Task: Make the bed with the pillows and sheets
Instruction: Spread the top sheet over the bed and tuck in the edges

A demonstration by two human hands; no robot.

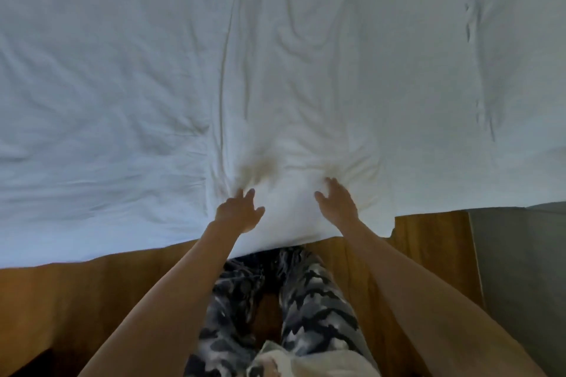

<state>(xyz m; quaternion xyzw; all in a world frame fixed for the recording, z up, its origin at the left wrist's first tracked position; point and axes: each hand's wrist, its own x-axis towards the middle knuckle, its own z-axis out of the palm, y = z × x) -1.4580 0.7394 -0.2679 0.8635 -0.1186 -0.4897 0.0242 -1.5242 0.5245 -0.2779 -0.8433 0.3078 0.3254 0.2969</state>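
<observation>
Both hands over the near edge of the wrinkled white cotton sheet [275, 70]: left hand [237, 211] spread, empty; right hand [338, 203] spread, fingertips on the fabric. Long creases running away beyond the fingertips. Risk: uneven sweeping bunching fabric between the hands, or dragging the overhanging hem off toward the brown wooden floor [92, 291] below the wrists.

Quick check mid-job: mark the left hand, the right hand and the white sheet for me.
left hand [238, 210], head view, on the back of the hand.
right hand [338, 201], head view, on the back of the hand.
white sheet [122, 86], head view, on a wrinkled stretch left of the long crease.
</observation>
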